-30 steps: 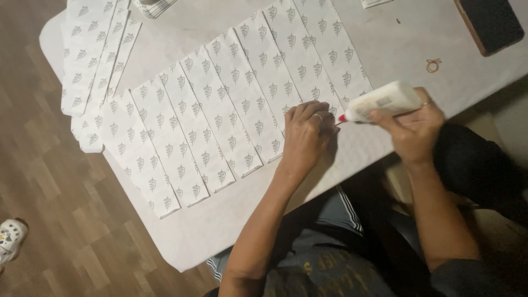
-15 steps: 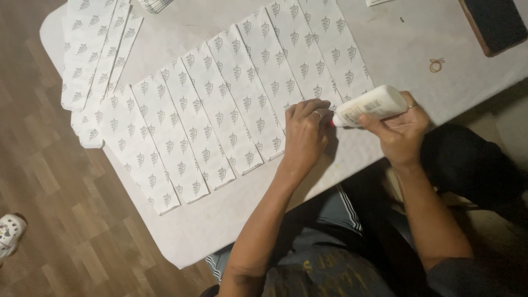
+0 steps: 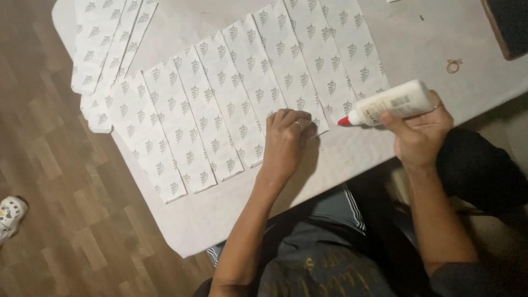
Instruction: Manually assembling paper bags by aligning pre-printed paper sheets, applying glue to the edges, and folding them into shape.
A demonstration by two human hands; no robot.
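Observation:
My right hand grips a white glue bottle with a red tip that points left, just off the near end of a paper strip. My left hand lies with its fingers curled on the near end of a white paper strip printed with small grey tree shapes. Several such strips lie side by side, overlapping, across the white table.
A second bunch of printed strips lies at the table's far left corner. A small rubber band and a dark flat object sit at the right. Wooden floor lies left of the table, with a white shoe on it.
The glue bottle has swung from the strip's end near my left hand out to the right. My left hand stays pressed on the strip.

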